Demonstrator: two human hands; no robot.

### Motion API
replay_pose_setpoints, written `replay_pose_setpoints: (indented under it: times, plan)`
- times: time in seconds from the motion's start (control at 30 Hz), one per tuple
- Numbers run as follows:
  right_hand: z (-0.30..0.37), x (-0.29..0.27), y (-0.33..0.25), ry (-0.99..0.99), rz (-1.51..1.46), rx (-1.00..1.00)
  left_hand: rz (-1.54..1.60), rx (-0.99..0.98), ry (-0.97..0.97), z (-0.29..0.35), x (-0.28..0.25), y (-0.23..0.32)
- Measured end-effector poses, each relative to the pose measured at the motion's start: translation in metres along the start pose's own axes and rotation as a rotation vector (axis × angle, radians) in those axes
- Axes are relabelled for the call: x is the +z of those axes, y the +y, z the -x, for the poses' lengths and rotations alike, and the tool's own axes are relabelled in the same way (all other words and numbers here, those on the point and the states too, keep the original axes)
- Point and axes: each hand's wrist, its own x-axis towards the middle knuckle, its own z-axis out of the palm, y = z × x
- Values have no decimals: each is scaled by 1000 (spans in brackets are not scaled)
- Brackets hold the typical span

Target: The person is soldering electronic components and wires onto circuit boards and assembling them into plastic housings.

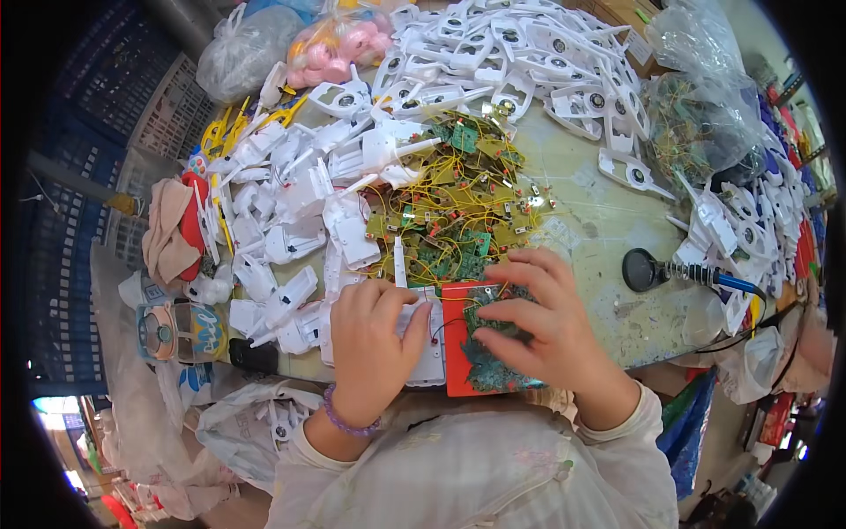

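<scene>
My left hand (372,339) is curled over a white plastic casing (429,363) at the table's front edge, its fingers bent and the thumb along the casing; a slim white rod (399,262) sticks up beyond it. To its right lies a red flat piece (456,375) with green circuit boards (493,363) on top. My right hand (560,331) hovers over these boards with its fingers apart. Just beyond both hands spreads a pile of circuit boards with yellow wires (449,207). Thin wires run between the casing and the boards.
White plastic casings (291,238) are heaped on the left, and white frames with round centres (511,53) at the back. A soldering iron (705,275) rests in its coiled stand at the right. A clear plastic bag (696,115) of wired parts stands behind it.
</scene>
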Motion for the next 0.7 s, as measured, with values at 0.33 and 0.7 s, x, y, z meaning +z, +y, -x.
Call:
replay_pose_setpoints:
  times: [0.33, 0.7]
  plan:
    - [-5, 7, -11, -13, 94, 26, 21, 199, 184, -5, 5, -2]
    - [16, 1, 2, 102, 28, 148, 474, 234, 51, 9, 2, 5]
